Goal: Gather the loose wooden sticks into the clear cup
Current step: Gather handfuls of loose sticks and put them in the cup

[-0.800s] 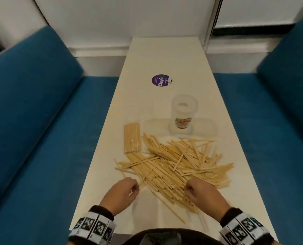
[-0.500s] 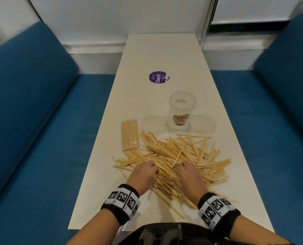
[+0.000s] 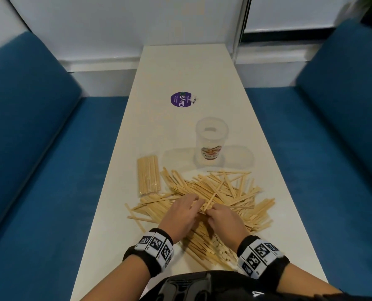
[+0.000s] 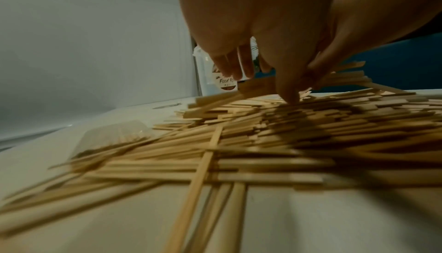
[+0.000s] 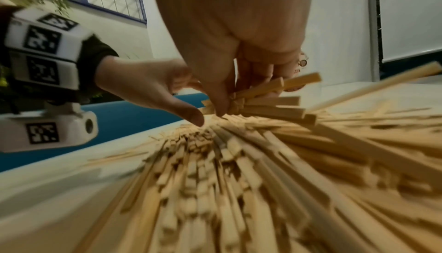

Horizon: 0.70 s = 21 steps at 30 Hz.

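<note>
Wooden flat sticks bunched in right hand.

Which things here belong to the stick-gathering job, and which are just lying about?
Job:
- loose wooden sticks, piled on the table
- clear cup, upright beyond the pile
- right hand, gripping a few sticks
- left hand, fingers on the pile

Lying about:
- wrapped stick bundle
- purple ClayG sticker
</note>
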Motion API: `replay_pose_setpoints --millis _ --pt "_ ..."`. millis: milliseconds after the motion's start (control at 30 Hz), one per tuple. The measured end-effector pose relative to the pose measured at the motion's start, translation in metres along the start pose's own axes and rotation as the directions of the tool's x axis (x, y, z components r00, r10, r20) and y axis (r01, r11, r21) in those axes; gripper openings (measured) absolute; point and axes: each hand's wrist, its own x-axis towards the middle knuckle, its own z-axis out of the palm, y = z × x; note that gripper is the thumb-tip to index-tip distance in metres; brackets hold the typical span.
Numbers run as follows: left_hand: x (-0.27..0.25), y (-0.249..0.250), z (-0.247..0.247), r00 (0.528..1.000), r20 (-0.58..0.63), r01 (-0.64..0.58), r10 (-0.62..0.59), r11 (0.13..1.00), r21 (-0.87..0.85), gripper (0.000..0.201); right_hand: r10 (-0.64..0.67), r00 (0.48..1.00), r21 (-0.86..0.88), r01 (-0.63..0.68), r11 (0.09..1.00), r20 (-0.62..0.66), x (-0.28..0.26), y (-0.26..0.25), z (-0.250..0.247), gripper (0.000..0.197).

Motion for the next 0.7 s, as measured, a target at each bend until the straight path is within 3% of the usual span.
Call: replay_pose_setpoints --millis 133,300,433,467,533,633,700 --pt "0.010 0.005 -0.008 0.994 0.099 -0.041 0.042 0.999 -0.016 0.028 -0.060 0.997 0.036 0.062 0.997 -0.040 0.000 -0.004 -0.008 0.031" --pt "0.014 0.003 -0.008 0.989 0.147 0.013 -0.017 1.000 0.027 0.026 -0.043 0.999 0.197 0.044 0.979 -0.013 0.000 0.002 -0.022 0.032" --pt "0.006 -0.005 -0.009 0.978 0.153 0.148 -0.139 0.987 -0.054 0.018 0.221 0.972 0.511 -0.150 0.847 -0.080 0.003 0.026 -0.023 0.039" --pt "0.005 -0.006 -0.011 0.970 0.170 0.190 -0.175 0.979 -0.077 0.017 0.259 0.961 0.508 -0.178 0.843 -0.093 0.003 0.034 -0.020 0.042" --pt "0.003 -0.009 -0.014 0.943 0.204 0.297 -0.264 0.942 -0.156 0.016 0.225 0.974 0.342 -0.205 0.917 -0.020 0.003 0.049 -0.013 0.049" --pt "0.001 -0.014 -0.021 0.892 0.253 0.442 -0.376 0.845 -0.301 0.019 0.089 0.985 0.053 -0.097 0.994 0.146 -0.001 0.057 -0.003 0.062" --pt "-0.001 -0.015 -0.025 0.869 0.250 0.494 -0.426 0.762 -0.418 0.023 0.030 0.989 -0.023 -0.027 0.999 0.146 -0.003 0.057 0.003 0.061"
